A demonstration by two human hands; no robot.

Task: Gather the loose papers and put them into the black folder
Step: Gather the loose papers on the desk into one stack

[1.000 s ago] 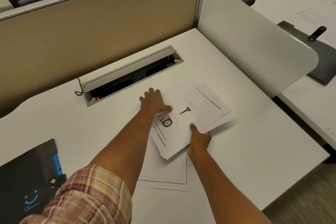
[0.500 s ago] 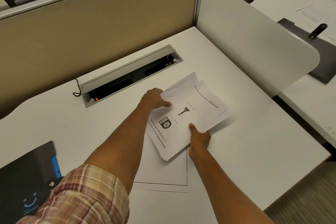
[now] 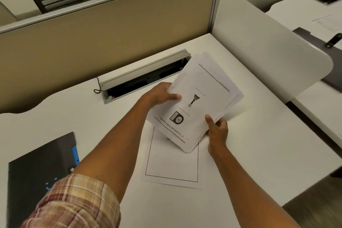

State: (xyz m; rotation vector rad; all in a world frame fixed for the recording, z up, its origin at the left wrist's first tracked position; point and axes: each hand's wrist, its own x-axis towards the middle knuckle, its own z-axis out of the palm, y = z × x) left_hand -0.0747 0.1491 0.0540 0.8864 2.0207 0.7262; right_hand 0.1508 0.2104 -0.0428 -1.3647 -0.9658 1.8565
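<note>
A stack of white printed papers (image 3: 199, 98) is lifted off the white desk (image 3: 259, 144) and tilted. My left hand (image 3: 161, 94) grips its left edge, thumb on top. My right hand (image 3: 217, 131) grips its near right edge. One more sheet with a thin black border (image 3: 170, 163) lies flat on the desk under the stack, with another sheet's edge showing beneath it. The black folder (image 3: 37, 168), with a blue tab and a blue smile mark, lies at the near left, partly hidden by my plaid sleeve.
An open grey cable tray (image 3: 140, 77) with a cord is set into the desk behind the papers. A tan partition (image 3: 111, 33) runs along the back and a white divider (image 3: 268, 46) along the right. The neighbouring desk (image 3: 314, 15) holds a dark clipboard and paper.
Both hands have closed on the paper stack and raised it off the desk, tilting its far end up toward the cable tray. The bordered sheet underneath has stayed flat.
</note>
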